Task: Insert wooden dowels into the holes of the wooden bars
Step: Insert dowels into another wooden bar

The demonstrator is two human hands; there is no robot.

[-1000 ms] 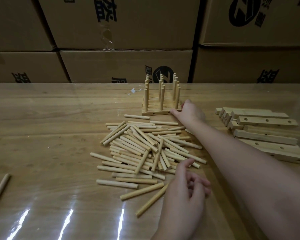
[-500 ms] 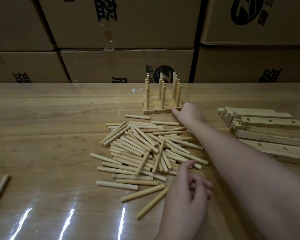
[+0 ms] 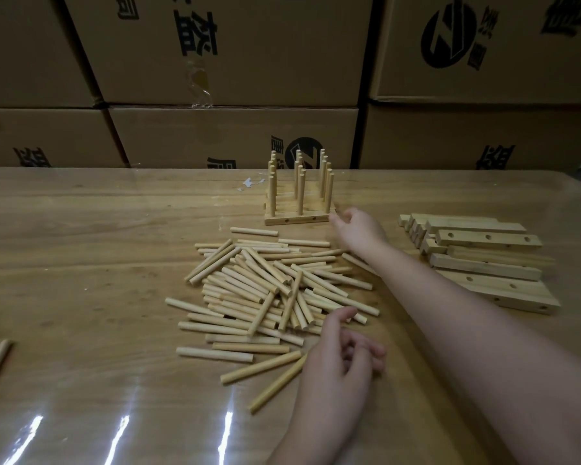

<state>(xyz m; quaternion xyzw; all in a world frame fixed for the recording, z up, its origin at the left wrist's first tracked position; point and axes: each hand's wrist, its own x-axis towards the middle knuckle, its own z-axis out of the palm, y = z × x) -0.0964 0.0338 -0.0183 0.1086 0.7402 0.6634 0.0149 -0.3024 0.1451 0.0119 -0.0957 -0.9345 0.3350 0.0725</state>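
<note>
Pushed away from you, the filled bars (image 3: 299,218) now stand near the far edge of the table (image 3: 81,246); your right hand (image 3: 359,229) has let go, fingers relaxed beside their right end. Your left hand (image 3: 336,360), loosely curled, grasps nothing by the loose dowels (image 3: 272,286). This set seems finished: next take one of the empty bars (image 3: 483,256) at right. Free room lies left; boxes (image 3: 232,135) stand close behind.

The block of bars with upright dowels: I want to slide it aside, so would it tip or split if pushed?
Probably won't tip: the block of bars sits low and wide on the table. It may separate, as seams show between bars. Pushed high, the tall dowels might lever loose.
</note>
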